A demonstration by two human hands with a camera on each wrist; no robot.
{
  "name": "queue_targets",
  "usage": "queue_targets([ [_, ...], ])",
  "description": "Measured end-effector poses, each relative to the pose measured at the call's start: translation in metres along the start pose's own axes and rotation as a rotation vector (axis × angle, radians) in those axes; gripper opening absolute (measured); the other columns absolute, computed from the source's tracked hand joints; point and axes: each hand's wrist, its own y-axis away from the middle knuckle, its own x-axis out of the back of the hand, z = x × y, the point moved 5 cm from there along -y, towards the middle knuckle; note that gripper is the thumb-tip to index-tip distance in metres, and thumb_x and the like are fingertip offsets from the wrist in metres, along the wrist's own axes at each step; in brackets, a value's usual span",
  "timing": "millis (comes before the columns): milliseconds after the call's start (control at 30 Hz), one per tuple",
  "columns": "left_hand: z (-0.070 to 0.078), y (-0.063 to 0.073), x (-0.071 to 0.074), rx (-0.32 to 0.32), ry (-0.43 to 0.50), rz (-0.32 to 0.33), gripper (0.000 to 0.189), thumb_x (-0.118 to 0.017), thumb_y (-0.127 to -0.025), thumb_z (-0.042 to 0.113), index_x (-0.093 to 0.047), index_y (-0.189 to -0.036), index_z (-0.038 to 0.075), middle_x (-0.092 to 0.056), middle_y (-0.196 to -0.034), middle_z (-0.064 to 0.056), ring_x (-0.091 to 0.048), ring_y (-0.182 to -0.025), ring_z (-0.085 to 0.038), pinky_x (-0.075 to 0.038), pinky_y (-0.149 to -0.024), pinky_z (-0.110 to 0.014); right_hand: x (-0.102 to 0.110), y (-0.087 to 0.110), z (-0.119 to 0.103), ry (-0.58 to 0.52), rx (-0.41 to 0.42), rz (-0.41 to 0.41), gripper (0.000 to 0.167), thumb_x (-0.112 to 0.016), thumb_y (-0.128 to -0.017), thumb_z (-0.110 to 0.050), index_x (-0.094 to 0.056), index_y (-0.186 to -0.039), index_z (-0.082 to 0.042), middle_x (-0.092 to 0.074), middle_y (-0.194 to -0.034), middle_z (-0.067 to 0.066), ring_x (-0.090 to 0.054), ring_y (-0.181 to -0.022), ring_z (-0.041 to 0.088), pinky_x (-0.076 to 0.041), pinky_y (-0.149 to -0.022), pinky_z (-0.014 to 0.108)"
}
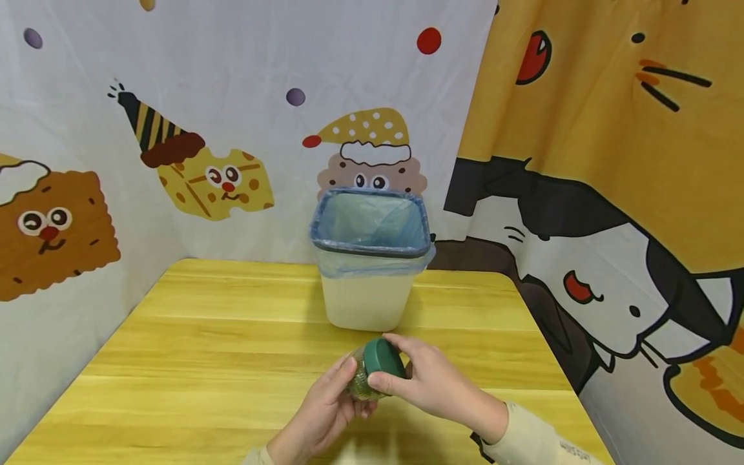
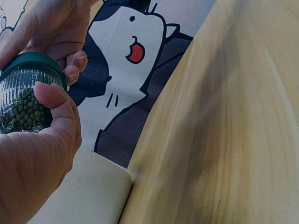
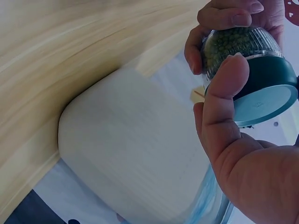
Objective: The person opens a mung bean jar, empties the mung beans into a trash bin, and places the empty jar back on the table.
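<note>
A small ribbed clear jar (image 1: 358, 380) with a green lid (image 1: 383, 359) is held tilted over the near part of the table, its lid facing up and to the right. Small green beans (image 2: 29, 112) show through its wall in the left wrist view. My left hand (image 1: 325, 407) grips the jar's body, thumb along its side. With thumb and fingers around the rim, my right hand (image 1: 436, 381) holds the green lid. In the right wrist view the lid's flat top (image 3: 264, 105) faces the camera, and the lid sits on the jar.
Just beyond the hands, a whitish bin (image 1: 369, 300) lined with a blue translucent bag (image 1: 372, 248) stands on the yellow wooden table (image 1: 232, 336). Cartoon-printed cloth (image 1: 232, 64) hangs behind the table and along its right side.
</note>
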Motion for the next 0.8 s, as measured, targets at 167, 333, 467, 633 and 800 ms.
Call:
queue_targets([
  [167, -0.0001, 0.0013, 0.0011, 0.006, 0.019, -0.015, 0.045, -0.029, -0.118, 0.043, -0.052, -0.148, 0.017, -0.072, -0.112, 0.005, -0.064, -0.088, -0.009, -0.052, -0.076, -0.02, -0.0009, -0.0006, -0.0017, 0.014, 0.016, 0.003, 0.082, -0.074, -0.098, -0.055, -0.05, -0.157, -0.003, -0.072, -0.103, 0.005, -0.062, -0.062, 0.008, -0.054, -0.059, 0.027],
  [333, 0.0007, 0.0031, 0.0041, -0.002, 0.033, -0.026, 0.044, -0.028, -0.118, 0.044, -0.057, -0.139, 0.019, -0.071, -0.107, 0.006, -0.063, -0.084, -0.008, -0.051, -0.074, -0.019, -0.0014, 0.0015, -0.0063, 0.13, 0.143, 0.023, 0.083, -0.075, -0.097, -0.055, -0.049, -0.158, -0.005, -0.065, -0.144, 0.015, -0.066, -0.093, 0.014, -0.057, -0.078, 0.024],
  [467, 0.0007, 0.0041, 0.0055, -0.01, 0.046, -0.048, 0.045, -0.027, -0.119, 0.043, -0.058, -0.139, 0.019, -0.072, -0.107, 0.006, -0.063, -0.085, -0.008, -0.052, -0.074, -0.018, -0.0038, 0.003, -0.0054, 0.177, 0.151, 0.05, 0.082, -0.072, -0.098, -0.059, -0.048, -0.159, -0.01, -0.061, -0.152, 0.012, -0.067, -0.116, 0.021, -0.059, -0.09, 0.032],
  [633, 0.0001, 0.0061, 0.0068, -0.006, 0.048, -0.039, 0.044, -0.027, -0.119, 0.042, -0.058, -0.14, 0.019, -0.072, -0.107, 0.006, -0.064, -0.085, -0.008, -0.052, -0.074, -0.018, -0.007, 0.0034, -0.0033, 0.168, 0.141, 0.059, 0.083, -0.072, -0.097, -0.059, -0.049, -0.159, -0.01, -0.064, -0.148, 0.01, -0.069, -0.115, 0.017, -0.06, -0.091, 0.034],
  [800, 0.0022, 0.0074, 0.0065, 0.009, 0.016, -0.027, 0.043, -0.028, -0.119, 0.042, -0.057, -0.14, 0.019, -0.072, -0.107, 0.006, -0.064, -0.085, -0.008, -0.051, -0.074, -0.018, -0.0079, 0.0024, -0.0035, 0.052, 0.083, 0.011, 0.085, -0.075, -0.098, -0.052, -0.045, -0.16, -0.002, -0.075, -0.113, 0.011, -0.063, -0.064, 0.001, -0.056, -0.063, 0.023],
])
